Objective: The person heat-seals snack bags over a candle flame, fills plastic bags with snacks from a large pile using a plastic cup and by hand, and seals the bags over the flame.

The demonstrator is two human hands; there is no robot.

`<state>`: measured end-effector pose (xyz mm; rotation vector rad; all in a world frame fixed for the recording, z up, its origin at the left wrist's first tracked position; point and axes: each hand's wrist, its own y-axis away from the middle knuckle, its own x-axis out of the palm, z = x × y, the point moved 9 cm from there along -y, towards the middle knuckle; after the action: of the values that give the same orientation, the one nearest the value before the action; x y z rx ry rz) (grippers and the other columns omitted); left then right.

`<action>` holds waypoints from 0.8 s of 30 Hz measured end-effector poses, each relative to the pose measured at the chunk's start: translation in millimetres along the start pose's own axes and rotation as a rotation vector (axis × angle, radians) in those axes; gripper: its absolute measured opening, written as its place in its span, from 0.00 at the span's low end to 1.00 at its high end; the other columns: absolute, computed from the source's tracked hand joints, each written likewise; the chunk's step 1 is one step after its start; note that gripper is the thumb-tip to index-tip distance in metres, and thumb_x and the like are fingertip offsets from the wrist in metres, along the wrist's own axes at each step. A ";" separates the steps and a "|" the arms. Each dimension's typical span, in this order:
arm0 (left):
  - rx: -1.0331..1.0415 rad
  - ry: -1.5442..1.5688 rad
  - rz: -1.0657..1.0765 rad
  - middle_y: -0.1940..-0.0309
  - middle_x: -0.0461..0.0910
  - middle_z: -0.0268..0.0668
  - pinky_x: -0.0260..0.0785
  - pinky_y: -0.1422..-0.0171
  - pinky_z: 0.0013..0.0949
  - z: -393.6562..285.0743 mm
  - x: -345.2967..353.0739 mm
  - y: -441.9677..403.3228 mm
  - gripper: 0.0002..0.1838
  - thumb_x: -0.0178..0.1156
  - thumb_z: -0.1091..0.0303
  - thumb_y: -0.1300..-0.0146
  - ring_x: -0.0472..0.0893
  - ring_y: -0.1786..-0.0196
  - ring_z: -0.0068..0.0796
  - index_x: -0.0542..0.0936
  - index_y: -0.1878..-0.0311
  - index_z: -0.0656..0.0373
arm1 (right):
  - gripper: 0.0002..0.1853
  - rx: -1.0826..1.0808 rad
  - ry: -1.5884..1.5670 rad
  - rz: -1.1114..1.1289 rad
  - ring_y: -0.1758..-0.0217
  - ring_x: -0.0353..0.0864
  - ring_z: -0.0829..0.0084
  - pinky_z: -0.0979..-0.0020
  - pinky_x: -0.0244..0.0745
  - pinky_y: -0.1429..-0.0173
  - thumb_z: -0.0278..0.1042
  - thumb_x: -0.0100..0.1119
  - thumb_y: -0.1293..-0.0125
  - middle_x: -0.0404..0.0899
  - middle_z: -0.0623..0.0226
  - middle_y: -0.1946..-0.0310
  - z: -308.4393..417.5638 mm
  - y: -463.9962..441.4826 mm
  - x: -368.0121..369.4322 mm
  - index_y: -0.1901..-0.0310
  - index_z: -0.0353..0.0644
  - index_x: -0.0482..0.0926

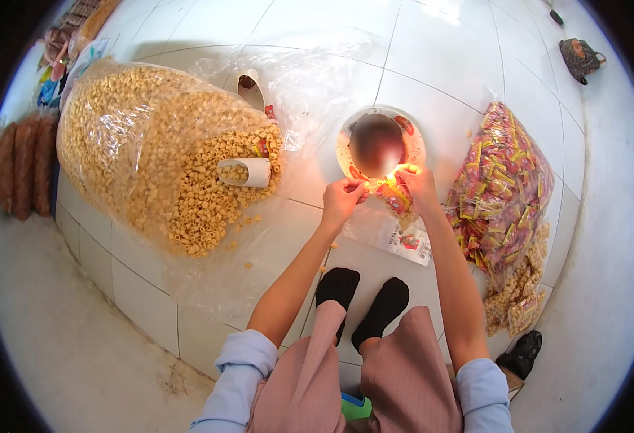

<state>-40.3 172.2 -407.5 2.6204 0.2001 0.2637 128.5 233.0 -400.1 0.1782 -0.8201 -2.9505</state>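
My left hand (344,200) and my right hand (419,189) are both closed in a pinch, holding the top edge of a small clear snack packet (396,198) between them. A red and yellow label shows inside it. Bright orange light, apparently a flame, glows along that edge, at the near rim of a patterned plate (417,148). On the plate stands a dark round thing (377,141), too blurred to name. Below the packet, a printed plastic bag (409,242) lies flat on the tiles.
At left lies a large clear bag of ring-shaped snacks (126,123), spilling toward me, with a white scoop (252,172) in it. Another white scoop (251,88) lies behind. A bag of red and yellow sachets (501,187) stands at right, near filled snack packets (522,310).
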 end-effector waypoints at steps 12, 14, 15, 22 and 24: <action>-0.025 0.029 -0.002 0.74 0.78 0.34 0.71 0.63 0.19 2.3 5.4 -9.8 0.08 0.58 0.71 0.43 0.76 0.72 0.17 0.78 0.64 0.67 | 0.06 -0.022 -0.105 -0.042 0.80 0.71 0.82 0.81 0.64 0.77 0.27 0.58 0.46 0.75 0.69 0.79 -10.1 -13.0 -7.2 0.70 0.32 0.79; -0.036 0.019 0.012 0.73 0.77 0.32 0.70 0.62 0.19 1.6 7.8 -10.9 0.09 0.58 0.70 0.43 0.75 0.71 0.15 0.77 0.63 0.67 | 0.06 -0.039 -0.103 -0.056 0.80 0.71 0.82 0.81 0.65 0.77 0.27 0.58 0.46 0.76 0.69 0.79 -12.7 -15.5 -11.1 0.69 0.32 0.79; -0.031 0.007 0.009 0.74 0.77 0.32 0.69 0.62 0.18 0.0 8.5 -11.4 0.09 0.58 0.70 0.43 0.75 0.71 0.15 0.77 0.63 0.67 | 0.07 -0.056 -0.102 -0.069 0.79 0.72 0.82 0.81 0.66 0.76 0.27 0.59 0.45 0.76 0.69 0.79 -11.1 -15.4 -12.6 0.69 0.32 0.80; -0.024 -0.016 -0.049 0.73 0.79 0.33 0.70 0.64 0.18 -6.7 12.6 -13.9 0.09 0.59 0.71 0.43 0.76 0.72 0.16 0.78 0.63 0.67 | 0.08 -0.059 -0.121 -0.143 0.77 0.74 0.82 0.80 0.69 0.73 0.28 0.59 0.44 0.78 0.67 0.77 -8.3 -13.5 -19.5 0.67 0.31 0.80; -0.016 -0.030 -0.056 0.73 0.79 0.34 0.71 0.64 0.18 -8.7 14.5 -15.7 0.09 0.59 0.71 0.44 0.76 0.72 0.16 0.78 0.63 0.68 | 0.08 -0.102 -0.102 -0.201 0.77 0.74 0.82 0.80 0.69 0.72 0.28 0.59 0.44 0.78 0.68 0.77 -3.7 -11.6 -24.0 0.67 0.31 0.80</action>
<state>-29.6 192.5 -405.5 2.5972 0.2589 0.2055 152.2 243.5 -407.0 0.1110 -0.6991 -3.2050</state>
